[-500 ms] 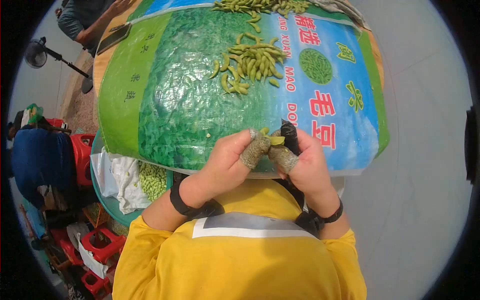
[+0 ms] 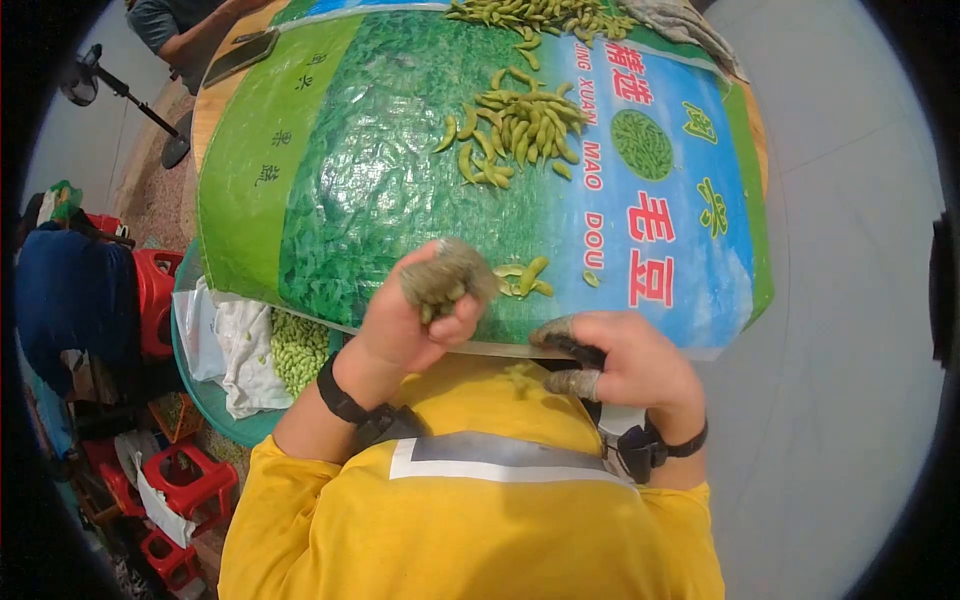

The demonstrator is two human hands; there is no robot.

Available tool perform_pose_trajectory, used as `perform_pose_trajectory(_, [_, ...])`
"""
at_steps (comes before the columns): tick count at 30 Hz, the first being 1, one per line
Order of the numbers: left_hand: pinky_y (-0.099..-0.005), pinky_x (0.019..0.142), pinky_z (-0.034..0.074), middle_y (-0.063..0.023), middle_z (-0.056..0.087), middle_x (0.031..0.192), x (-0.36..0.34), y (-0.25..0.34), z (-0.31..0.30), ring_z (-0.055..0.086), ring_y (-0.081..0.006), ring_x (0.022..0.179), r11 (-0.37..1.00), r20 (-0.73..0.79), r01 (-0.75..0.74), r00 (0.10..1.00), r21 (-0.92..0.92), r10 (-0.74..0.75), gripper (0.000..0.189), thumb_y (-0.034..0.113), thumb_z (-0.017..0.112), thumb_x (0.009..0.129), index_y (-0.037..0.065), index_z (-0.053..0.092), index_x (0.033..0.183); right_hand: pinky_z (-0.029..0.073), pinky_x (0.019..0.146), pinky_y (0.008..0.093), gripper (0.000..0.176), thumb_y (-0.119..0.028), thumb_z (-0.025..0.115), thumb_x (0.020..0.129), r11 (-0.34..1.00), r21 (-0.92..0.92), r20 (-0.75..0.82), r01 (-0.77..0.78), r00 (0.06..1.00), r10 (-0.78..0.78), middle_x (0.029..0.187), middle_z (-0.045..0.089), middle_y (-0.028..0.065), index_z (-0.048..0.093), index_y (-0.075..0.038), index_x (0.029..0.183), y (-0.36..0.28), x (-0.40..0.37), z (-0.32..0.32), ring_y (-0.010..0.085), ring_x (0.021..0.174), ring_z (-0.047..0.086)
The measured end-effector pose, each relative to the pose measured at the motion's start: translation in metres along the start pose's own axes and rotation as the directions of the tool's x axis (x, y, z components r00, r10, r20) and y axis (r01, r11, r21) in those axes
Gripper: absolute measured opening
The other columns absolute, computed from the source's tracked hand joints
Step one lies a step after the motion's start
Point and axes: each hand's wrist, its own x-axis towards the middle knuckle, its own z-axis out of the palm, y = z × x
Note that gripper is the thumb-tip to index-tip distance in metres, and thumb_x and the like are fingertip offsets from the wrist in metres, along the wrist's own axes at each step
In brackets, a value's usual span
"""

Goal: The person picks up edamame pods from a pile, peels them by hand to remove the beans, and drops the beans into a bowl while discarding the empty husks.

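My left hand [image 2: 425, 305] is raised over the front of the printed sack sheet [image 2: 370, 230]. Its wrapped fingers are curled in and blurred, with something greenish between them that I cannot make out. Lower and to the right, my right hand [image 2: 640, 365] has wrapped thumb and fingers apart, one covered in black, and holds nothing. A blurred yellow-green empty pod [image 2: 522, 378] is in the air just left of it, in front of my yellow shirt. Between the hands, a few edamame pods [image 2: 530, 276] lie on the sheet. Farther back lies a pile of edamame pods [image 2: 525, 125].
Left of my lap stands a teal basin [image 2: 200, 395] with shelled beans [image 2: 298, 355] and a white cloth [image 2: 243, 350]. More pods [image 2: 545, 14] lie at the far edge, near a phone [image 2: 240, 58] and another person's arm [image 2: 195, 40]. Red stools [image 2: 190, 475] stand at lower left.
My hands were together over a pod and have parted. The left has moved left and curled; the right has moved down and opened. A pod shell is now falling beside it.
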Motion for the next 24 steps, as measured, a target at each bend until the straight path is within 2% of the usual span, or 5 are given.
perform_pose_trajectory(4, [-0.019, 0.038, 0.024, -0.0066, 0.055, 0.074, -0.002, 0.006, -0.006, 0.035, -0.0073, 0.044, 0.973, 0.032, 0.009, 0.999, -0.231, -0.002, 0.021, 0.017, 0.044, 0.088, 0.0, 0.055, 0.095, 0.047, 0.059, 0.0391, 0.018, -0.018, 0.063, 0.078, 0.959, -0.108, -0.282, -0.262, 0.933, 0.223, 0.076, 0.06, 0.0192, 0.06, -0.002, 0.086, -0.012, 0.031, -0.007, 0.0371, 0.066, 0.059])
perform_pose_trajectory(8, [-0.0183, 0.039, 0.025, -0.0046, 0.054, 0.071, -0.006, 0.004, 0.0, 0.035, -0.006, 0.044, 0.994, -0.08, 0.022, 0.996, -0.112, -0.031, 0.025, 0.022, 0.045, 0.092, 0.0, 0.057, 0.095, 0.047, 0.059, 0.0416, 0.019, -0.019, 0.063, 0.078, 0.957, -0.192, -0.527, -0.219, 0.845, 0.088, 0.073, 0.06, 0.0196, 0.058, -0.002, 0.082, 0.006, 0.093, 0.003, 0.0373, 0.068, 0.059])
perform_pose_trajectory(14, [-0.0174, 0.041, 0.024, 0.0048, 0.047, 0.065, -0.005, 0.007, 0.005, 0.034, -0.0017, 0.047, 0.947, -0.334, 0.043, 0.94, 0.319, 0.07, 0.018, 0.017, 0.049, 0.091, 0.005, 0.061, 0.099, 0.044, 0.056, 0.0443, 0.012, -0.009, 0.062, 0.069, 0.842, -0.494, -0.59, -0.216, 0.795, -0.142, 0.07, 0.056, 0.0166, 0.054, -0.003, 0.077, 0.027, 0.118, 0.02, 0.037, 0.065, 0.056])
perform_pose_trajectory(20, [-0.0173, 0.042, 0.024, 0.0066, 0.045, 0.065, 0.015, 0.003, 0.014, 0.033, -0.0017, 0.048, 0.981, -0.306, 0.069, 0.952, 0.182, -0.01, 0.018, 0.015, 0.048, 0.091, 0.007, 0.061, 0.101, 0.043, 0.05, 0.0395, 0.015, -0.002, 0.062, 0.062, 0.904, -0.427, -0.538, -0.02, 0.809, -0.236, 0.066, 0.05, 0.0122, 0.053, -0.003, 0.075, 0.004, 0.065, 0.036, 0.0326, 0.058, 0.052])
perform_pose_trajectory(24, [-0.0166, 0.042, 0.023, 0.0053, 0.047, 0.067, 0.023, -0.004, 0.02, 0.033, -0.0012, 0.049, 0.965, -0.253, 0.077, 0.967, 0.251, -0.011, 0.018, 0.014, 0.049, 0.091, 0.007, 0.061, 0.102, 0.045, 0.053, 0.038, 0.012, -0.005, 0.062, 0.072, 0.928, -0.363, -0.51, -0.087, 0.852, -0.119, 0.07, 0.054, 0.0136, 0.056, -0.002, 0.082, 0.008, 0.047, 0.038, 0.0331, 0.062, 0.055])
